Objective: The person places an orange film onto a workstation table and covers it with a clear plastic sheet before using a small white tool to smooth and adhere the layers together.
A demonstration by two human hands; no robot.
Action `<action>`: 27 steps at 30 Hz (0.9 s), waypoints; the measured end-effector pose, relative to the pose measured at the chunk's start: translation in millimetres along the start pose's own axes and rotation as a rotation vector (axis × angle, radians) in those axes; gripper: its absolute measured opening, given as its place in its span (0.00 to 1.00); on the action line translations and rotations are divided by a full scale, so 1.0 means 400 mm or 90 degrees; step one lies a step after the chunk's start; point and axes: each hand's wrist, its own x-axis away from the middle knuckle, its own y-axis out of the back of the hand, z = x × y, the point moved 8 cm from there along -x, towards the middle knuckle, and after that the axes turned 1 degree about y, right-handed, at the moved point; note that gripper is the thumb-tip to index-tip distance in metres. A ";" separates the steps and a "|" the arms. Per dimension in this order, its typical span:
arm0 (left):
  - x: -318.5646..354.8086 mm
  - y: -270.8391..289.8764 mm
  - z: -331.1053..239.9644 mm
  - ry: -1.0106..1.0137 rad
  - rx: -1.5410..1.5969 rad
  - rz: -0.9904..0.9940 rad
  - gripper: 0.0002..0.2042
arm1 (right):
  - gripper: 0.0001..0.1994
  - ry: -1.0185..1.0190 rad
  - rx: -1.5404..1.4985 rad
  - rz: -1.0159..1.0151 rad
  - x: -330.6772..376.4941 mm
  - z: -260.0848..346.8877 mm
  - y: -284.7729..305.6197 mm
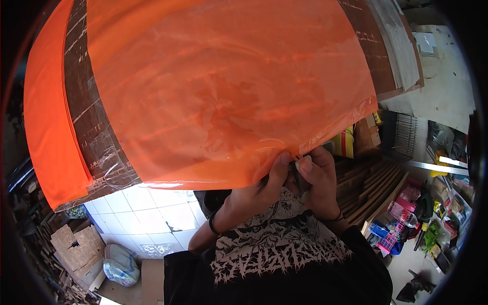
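A large orange sheet (229, 101) with a glossy, transparent-looking surface lies over a brown tape-covered board (91, 112). At its near edge, right of centre, my left hand (269, 183) pinches the sheet between thumb and fingers. The sheet puckers a little at that spot. Right beside it, my right hand (320, 178) is closed around a small dark grey object (301, 179), mostly hidden by the fingers, so its kind does not show. The right thumb is up against the sheet's edge, close to the left thumb.
Another orange piece (53, 117) lies along the board's left side. Under the right side are stacked wooden strips (376, 188) and a yellow package (344, 143). A pink basket (391, 236) stands among clutter at the right. A white sack (121, 264) sits on the floor, lower left.
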 end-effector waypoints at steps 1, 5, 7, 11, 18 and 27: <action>0.000 0.001 -0.001 -0.001 0.000 -0.001 0.08 | 0.14 0.000 -0.002 0.004 -0.001 0.000 -0.001; 0.003 -0.004 0.003 0.011 0.019 0.000 0.08 | 0.14 0.014 0.006 0.000 -0.002 0.001 0.000; 0.005 -0.003 0.014 0.041 0.051 -0.003 0.08 | 0.14 0.018 0.014 0.005 -0.002 0.003 0.000; -0.004 0.002 0.004 -0.006 0.008 0.008 0.09 | 0.13 0.027 0.043 0.036 -0.007 0.009 -0.005; 0.011 0.003 0.030 0.113 0.190 -0.033 0.09 | 0.14 0.004 0.010 0.045 -0.014 -0.010 0.002; 0.065 0.057 0.048 0.137 0.061 -0.063 0.08 | 0.31 0.377 0.730 -0.332 0.045 0.158 0.255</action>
